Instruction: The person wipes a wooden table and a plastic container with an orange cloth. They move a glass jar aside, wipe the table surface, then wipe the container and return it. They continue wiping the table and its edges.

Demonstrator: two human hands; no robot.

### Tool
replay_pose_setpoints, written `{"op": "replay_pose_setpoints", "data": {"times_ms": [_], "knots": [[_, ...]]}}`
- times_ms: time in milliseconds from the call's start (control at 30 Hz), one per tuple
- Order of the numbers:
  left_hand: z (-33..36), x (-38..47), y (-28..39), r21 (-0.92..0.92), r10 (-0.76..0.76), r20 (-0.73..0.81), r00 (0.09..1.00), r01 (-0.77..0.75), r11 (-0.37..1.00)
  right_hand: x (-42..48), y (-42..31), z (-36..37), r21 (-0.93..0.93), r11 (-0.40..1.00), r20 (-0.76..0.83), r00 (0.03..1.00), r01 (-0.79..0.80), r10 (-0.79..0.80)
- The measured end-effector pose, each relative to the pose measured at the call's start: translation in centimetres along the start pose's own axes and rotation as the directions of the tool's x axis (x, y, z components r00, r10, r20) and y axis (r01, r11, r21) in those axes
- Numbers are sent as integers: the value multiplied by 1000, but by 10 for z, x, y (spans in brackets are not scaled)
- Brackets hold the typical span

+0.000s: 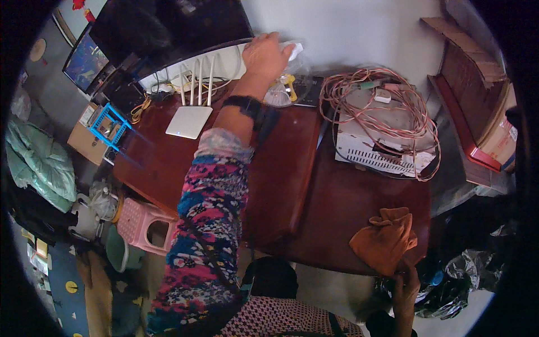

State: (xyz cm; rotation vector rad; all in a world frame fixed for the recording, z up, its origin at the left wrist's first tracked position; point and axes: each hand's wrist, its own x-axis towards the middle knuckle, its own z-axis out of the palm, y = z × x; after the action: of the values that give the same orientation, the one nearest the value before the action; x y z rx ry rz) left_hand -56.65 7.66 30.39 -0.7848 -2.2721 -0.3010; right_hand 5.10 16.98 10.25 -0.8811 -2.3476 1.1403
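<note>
My left hand (266, 52) is stretched to the back of the dark red wooden table (278, 185), near the wall, its fingers partly hidden. A clear plastic bag (302, 63), blurred, hangs at its thumb beside a small white piece (296, 51). Below the hand are a yellow plastic item (289, 86) and clear plastic (277, 96). A white router (189, 121) with upright antennas stands left of my forearm. At the front right edge, my right hand (406, 283) pinches the lower end of a crumpled orange-brown cloth (385, 242) lying on the table.
A white metal case (379, 151) carries a coil of reddish cable (414, 126) at the right. At the back left are a large dark screen (177, 29) and a blue plastic rack (110, 126). A pink stool (141, 221) and a black plastic bag (454, 274) flank the table.
</note>
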Motion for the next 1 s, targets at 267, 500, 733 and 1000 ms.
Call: {"op": "replay_pose_setpoints", "data": {"times_ms": [267, 500, 733, 1000], "knots": [[25, -28, -73, -210, -327, -93, 940, 303, 930, 3, 5, 3, 71, 997, 16, 999, 38, -40], [33, -17, -58, -267, -398, 67, 915, 401, 877, 0, 7, 4, 109, 994, 3, 1000, -15, 15], [22, -23, -39, -215, -334, 67, 940, 340, 915, 0, -5, 1, 74, 995, 21, 998, -63, 62], [23, -24, -26, -186, -300, 60, 952, 306, 934, -1, -7, 1, 61, 998, 18, 1000, -4, 2]]}}
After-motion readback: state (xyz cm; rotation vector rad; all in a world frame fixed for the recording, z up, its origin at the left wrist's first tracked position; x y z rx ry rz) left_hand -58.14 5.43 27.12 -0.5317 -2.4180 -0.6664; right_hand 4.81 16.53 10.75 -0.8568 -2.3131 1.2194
